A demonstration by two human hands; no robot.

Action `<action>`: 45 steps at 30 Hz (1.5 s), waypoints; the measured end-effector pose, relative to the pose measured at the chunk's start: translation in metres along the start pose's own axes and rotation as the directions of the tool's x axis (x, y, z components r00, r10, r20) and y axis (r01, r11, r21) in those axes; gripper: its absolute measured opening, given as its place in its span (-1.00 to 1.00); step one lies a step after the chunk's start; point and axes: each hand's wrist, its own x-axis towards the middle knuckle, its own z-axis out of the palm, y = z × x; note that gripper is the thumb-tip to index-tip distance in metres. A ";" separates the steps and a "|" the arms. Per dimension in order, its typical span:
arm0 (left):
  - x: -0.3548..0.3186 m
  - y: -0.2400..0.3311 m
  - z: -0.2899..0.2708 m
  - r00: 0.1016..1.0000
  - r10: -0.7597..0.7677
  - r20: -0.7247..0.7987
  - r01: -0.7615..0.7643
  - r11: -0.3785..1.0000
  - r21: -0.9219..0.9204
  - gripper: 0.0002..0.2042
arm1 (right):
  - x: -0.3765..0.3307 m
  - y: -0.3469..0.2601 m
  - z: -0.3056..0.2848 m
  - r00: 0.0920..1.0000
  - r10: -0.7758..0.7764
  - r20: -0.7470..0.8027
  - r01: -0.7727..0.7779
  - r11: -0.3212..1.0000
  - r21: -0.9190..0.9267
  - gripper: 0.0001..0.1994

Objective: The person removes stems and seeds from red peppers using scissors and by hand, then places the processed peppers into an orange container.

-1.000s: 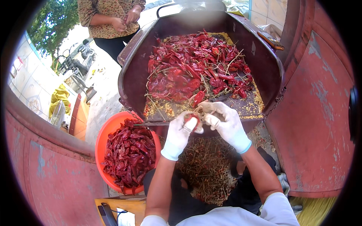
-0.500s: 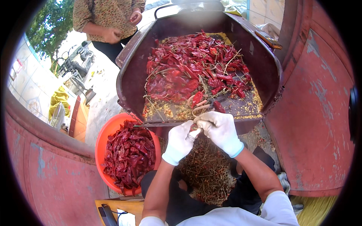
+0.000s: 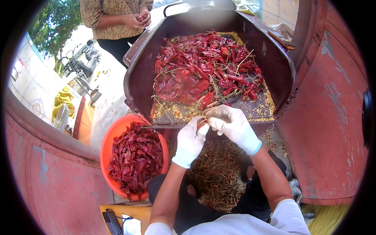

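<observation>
dried chili (image 3: 202,122) pinched between left hand (image 3: 190,141) and right hand (image 3: 232,126) — over tray edge (image 3: 219,125)

a big dark metal tray (image 3: 270,58) holds a heap of dry red chillies (image 3: 203,66), with yellow seeds (image 3: 260,111) and thin stems spread on its bottom near the front edge. down on the ground sits an orange tub (image 3: 107,145) full of more red chillies, just left of the tray's front. beside the tub, under the tray's edge, a pile of stems (image 3: 215,172) lies on the ground.
</observation>
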 end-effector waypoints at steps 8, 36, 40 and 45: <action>-0.008 0.003 0.005 0.990 0.144 -0.013 -0.128 0.914 0.386 -0.73 | -0.004 0.012 0.021 0.926 -0.373 -0.055 0.272 0.761 -0.588 -0.79; -0.010 0.009 -0.015 0.995 -0.010 0.095 0.068 0.767 -0.638 -0.63 | 0.019 0.045 -0.008 0.943 0.329 -0.059 -0.149 0.572 0.806 -0.85; 0.002 0.002 -0.026 0.997 -0.035 -0.072 -0.045 0.496 -0.867 -0.51 | 0.022 0.034 -0.018 0.980 -0.017 -0.199 -0.001 0.996 -0.091 -0.84; 0.005 0.003 -0.033 0.990 -0.142 -0.004 0.039 0.297 -0.954 -0.40 | 0.048 0.061 -0.024 0.914 -0.349 -0.209 0.097 0.686 -0.722 -0.64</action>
